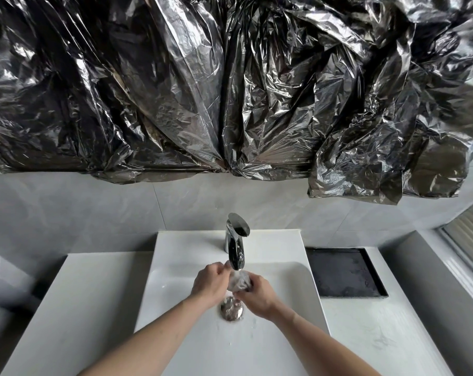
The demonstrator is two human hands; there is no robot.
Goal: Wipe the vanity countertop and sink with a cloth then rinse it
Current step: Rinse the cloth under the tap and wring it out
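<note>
We are seeing white countertop (75, 302) lying on left, grey wall tiles (67, 207) standing behind. White sink (192, 346) sitting in middle. Left hand (209, 284) curling tight around wet cloth (238, 284). Cloth staying right under shiny tap (236, 246), above round drain (231, 310). Right hand (257, 295) squeezing cloth too. Dark tray (344, 272) sitting on right. Crinkly black plastic (230, 82) hanging above, hiding wall.
</note>
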